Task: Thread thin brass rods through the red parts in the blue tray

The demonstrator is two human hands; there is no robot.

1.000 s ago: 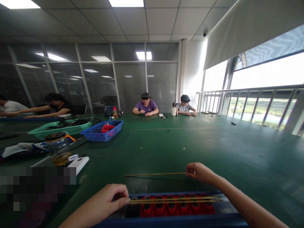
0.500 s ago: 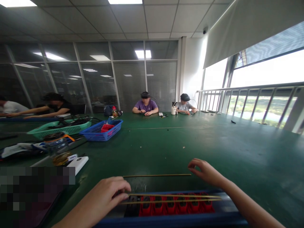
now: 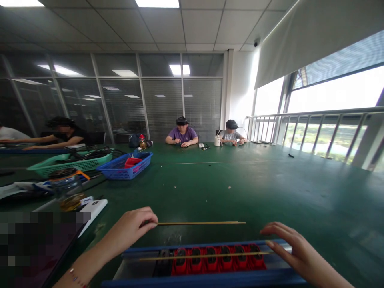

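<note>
Over the blue-edged tray (image 3: 192,279), a lone thin stick (image 3: 207,256) runs along its length, right end just beside the right hand (image 3: 291,244) — the nearer one, fingers parted, grasping nothing. Beyond the tray's far edge, the left hand (image 3: 136,224) pinches what look like paired sticks (image 3: 198,223) — left ends gripped, long axes roughly parallel to the tray.

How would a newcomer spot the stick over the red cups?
On the green table, find the blue-edged tray nearest the camera. The tan stick spans its row of red cups; the other sticks, by the left hand, are beyond the tray.
</note>
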